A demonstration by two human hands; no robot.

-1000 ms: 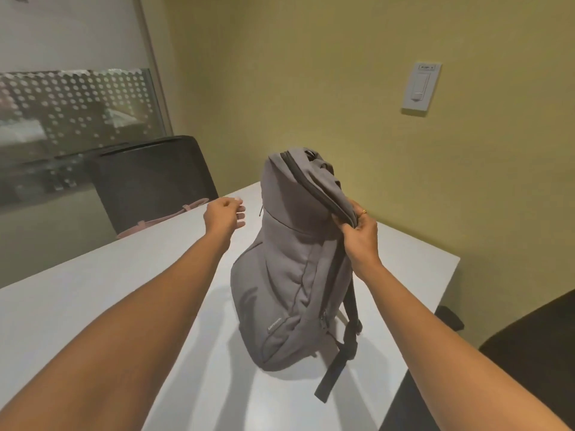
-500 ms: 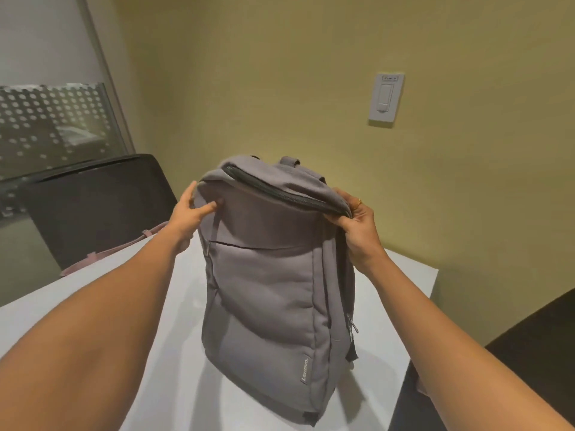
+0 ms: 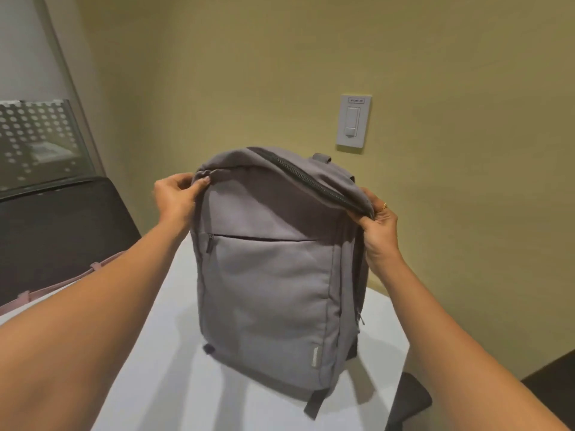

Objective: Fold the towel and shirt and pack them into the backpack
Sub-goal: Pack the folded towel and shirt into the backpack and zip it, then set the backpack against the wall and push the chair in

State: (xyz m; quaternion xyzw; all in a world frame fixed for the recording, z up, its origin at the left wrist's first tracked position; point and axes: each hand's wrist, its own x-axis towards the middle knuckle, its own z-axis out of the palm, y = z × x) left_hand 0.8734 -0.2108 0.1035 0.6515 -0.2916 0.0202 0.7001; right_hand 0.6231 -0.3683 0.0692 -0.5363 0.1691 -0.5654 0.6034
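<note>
The backpack (image 3: 273,275) stands upright on the desk (image 3: 186,384) between the two sets of fingers, probably so that its top zipper (image 3: 305,178) faces up for opening. The left hand (image 3: 174,197) pinches one top corner in its fingers. The right hand (image 3: 379,231) curls its fingers round the opposite corner at the zipper's end, steadying the soft bag; no towel or shirt is in view.

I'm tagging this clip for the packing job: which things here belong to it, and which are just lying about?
Belongs to the job:
grey backpack, upright on the white table
left hand, pinching its top corner
right hand, gripping its zipper edge

Just lying about:
black chair
pink strap
wall switch
</note>
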